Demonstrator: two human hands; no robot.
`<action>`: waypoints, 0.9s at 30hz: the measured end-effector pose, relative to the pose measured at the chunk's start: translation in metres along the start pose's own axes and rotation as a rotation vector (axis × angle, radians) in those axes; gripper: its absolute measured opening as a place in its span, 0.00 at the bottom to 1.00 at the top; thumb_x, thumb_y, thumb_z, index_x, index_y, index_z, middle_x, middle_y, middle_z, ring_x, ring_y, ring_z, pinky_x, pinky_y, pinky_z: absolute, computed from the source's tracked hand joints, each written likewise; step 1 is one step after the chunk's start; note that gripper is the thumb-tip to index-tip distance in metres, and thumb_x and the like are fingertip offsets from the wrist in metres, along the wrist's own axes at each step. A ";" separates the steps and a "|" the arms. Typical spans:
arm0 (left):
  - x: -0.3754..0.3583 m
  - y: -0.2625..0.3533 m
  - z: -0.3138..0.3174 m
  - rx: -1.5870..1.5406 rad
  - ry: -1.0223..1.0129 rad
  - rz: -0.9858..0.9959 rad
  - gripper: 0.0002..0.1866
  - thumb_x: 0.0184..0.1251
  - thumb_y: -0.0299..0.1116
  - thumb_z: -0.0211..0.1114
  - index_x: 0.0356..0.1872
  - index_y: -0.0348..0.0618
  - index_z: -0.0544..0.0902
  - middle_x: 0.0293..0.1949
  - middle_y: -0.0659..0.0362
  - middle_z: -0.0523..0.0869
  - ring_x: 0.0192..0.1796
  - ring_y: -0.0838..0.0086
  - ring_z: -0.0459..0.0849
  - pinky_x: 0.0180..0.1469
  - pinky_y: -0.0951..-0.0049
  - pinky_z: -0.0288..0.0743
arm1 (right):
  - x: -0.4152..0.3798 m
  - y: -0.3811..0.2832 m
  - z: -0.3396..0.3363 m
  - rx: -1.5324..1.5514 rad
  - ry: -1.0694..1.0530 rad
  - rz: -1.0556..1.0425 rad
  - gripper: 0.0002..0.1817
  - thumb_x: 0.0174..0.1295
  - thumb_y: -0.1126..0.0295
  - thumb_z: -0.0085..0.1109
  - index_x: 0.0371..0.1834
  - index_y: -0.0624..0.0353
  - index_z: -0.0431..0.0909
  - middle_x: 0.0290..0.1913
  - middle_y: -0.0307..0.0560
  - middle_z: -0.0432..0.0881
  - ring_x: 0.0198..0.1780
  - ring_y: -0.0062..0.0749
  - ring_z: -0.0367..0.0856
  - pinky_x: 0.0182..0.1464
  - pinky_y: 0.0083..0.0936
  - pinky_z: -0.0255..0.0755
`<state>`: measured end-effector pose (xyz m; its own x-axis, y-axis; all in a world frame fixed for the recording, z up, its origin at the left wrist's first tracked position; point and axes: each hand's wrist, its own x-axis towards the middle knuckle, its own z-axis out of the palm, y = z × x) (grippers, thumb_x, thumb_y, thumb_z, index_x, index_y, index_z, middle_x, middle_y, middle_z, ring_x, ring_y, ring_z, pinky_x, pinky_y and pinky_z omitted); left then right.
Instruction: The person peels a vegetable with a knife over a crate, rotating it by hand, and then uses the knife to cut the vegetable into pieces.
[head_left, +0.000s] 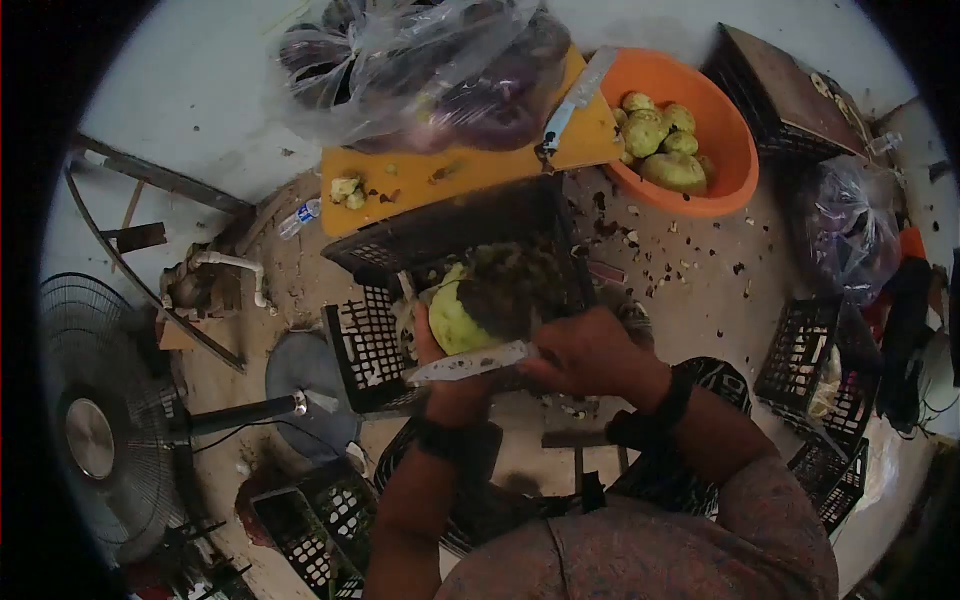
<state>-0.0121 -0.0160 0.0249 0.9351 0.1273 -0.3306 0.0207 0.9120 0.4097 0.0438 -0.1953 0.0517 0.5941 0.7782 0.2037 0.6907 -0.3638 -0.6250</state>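
My left hand (456, 392) is wrapped round the near left side of a large root vegetable (458, 318), above a black plastic crate (370, 335). The vegetable is pale green and bare on its left; its right side is dark, brown and shaggy. My right hand (597, 355) is closed round the handle of a knife (472, 362). The wide, dirt-specked blade points left and lies across the near side of the vegetable, in front of my left hand. Most of the left fingers are hidden behind the blade and the vegetable.
A yellow board (480, 178) bears scraps, a second knife (578, 103) and a plastic bag of dark purple produce (470, 80). Several pale-green peeled pieces sit in an orange basin (735, 140). A fan (92, 435) stands left; black crates (795, 350) are at right.
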 end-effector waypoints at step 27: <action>0.021 -0.020 -0.042 0.010 0.066 -0.064 0.27 0.69 0.53 0.39 0.52 0.42 0.75 0.49 0.55 0.80 0.51 0.64 0.78 0.57 0.65 0.70 | 0.001 0.004 -0.002 -0.110 0.027 -0.045 0.15 0.52 0.52 0.64 0.26 0.52 0.76 0.18 0.40 0.74 0.19 0.40 0.76 0.21 0.34 0.68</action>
<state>-0.0079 -0.0153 -0.0261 0.9063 0.0952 -0.4117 0.0832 0.9151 0.3946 0.0482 -0.1975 0.0510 0.5716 0.7813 0.2506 0.7570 -0.3844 -0.5283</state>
